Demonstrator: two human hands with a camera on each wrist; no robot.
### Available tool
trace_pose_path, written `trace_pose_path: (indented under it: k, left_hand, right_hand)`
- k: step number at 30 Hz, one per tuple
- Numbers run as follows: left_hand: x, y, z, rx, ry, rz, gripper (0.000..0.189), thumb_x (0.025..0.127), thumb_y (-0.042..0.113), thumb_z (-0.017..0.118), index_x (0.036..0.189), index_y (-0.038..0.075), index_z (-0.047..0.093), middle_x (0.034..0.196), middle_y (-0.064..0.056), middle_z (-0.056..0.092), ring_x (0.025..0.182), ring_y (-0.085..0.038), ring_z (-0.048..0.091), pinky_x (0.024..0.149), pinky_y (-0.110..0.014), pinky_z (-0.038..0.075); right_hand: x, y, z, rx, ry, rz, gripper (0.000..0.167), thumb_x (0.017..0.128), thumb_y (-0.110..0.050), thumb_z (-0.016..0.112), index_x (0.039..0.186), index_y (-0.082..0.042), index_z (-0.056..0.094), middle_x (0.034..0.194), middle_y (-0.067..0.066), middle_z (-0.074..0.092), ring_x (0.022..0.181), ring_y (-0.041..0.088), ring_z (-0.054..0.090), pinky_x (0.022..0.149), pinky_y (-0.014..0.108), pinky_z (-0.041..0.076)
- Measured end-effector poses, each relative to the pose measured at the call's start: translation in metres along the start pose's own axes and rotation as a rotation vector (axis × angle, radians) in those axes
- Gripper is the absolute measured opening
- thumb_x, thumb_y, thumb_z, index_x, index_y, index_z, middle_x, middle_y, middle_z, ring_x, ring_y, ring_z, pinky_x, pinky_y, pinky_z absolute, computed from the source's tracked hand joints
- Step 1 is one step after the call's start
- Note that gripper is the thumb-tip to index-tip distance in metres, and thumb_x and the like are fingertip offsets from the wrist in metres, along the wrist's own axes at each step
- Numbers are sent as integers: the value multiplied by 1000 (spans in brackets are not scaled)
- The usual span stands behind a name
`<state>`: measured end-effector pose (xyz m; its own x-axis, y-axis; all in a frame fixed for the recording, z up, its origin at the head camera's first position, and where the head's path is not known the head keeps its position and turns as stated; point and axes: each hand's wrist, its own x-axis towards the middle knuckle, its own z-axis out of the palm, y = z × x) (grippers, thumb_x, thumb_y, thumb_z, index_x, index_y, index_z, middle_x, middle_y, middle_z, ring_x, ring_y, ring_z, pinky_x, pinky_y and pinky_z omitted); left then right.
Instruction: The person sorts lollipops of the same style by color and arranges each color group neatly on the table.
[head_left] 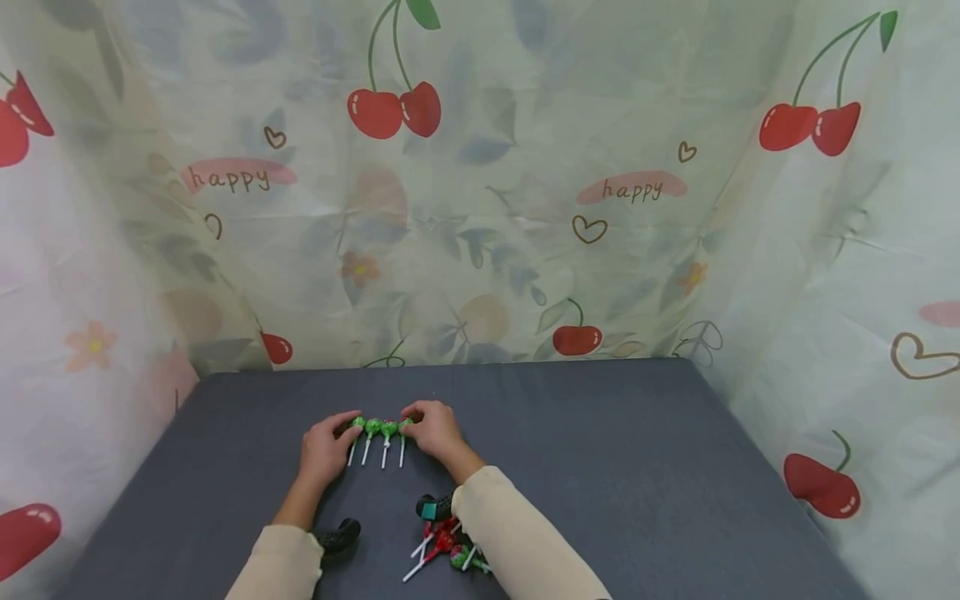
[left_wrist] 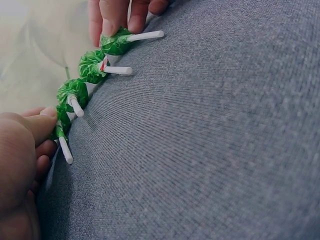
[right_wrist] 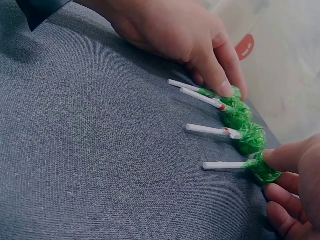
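Observation:
Several green-wrapped lollipops stand side by side in a row on the dark cloth, their white sticks towards me. At the row's left end my left hand (head_left: 322, 452) pinches a lollipop (left_wrist: 62, 121) by its head between thumb and fingers. My right hand (head_left: 438, 430) does the same with the lollipop (right_wrist: 263, 170) at the right end. Between the hands, two more lollipops, one (head_left: 372, 427) left and one (head_left: 388, 429) right of the middle, sit with their heads close together. A bit of red shows at the neck of some wrappers.
Nearer to me, partly behind my right sleeve (head_left: 517, 525), lies a loose pile with red lollipops (head_left: 444, 542) and a green lollipop (head_left: 460, 556). Black devices hang at both wrists. A cherry-print curtain (head_left: 480, 183) encloses the back and sides of the grey table (head_left: 600, 467).

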<state>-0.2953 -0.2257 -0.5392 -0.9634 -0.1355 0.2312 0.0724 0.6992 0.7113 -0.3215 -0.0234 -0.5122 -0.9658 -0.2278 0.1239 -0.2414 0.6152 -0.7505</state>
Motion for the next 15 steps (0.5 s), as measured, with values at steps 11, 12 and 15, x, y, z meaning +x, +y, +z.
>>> trace_pose_path:
  k: [11,12,15]
  left_hand:
    - [1,3,-2,2,-13,-30,31,95,16,65,124,6,67,113,-18,66,108,-37,58,92,-54,41]
    - [1,3,-2,0,-13,-30,32,95,16,65,124,6,67,113,-18,66,108,-37,58,92,-54,41]
    - [0,3,-2,-6,-16,-33,32,95,16,64,125,6,66,114,-18,66,108,-37,58,92,-54,41]
  right_hand:
    - [-1,-2,-2,17,-8,19,23,85,-15,75,108,-12,74,96,0,71,91,17,64,77,31,50]
    - [-1,-2,-1,16,-8,17,23,85,-15,75,108,-12,74,96,-1,71,91,17,64,77,31,50]
    - [-1,-1,-2,22,-9,17,23,86,-15,75,108,-12,74,96,-1,70,90,17,64,76,31,50]
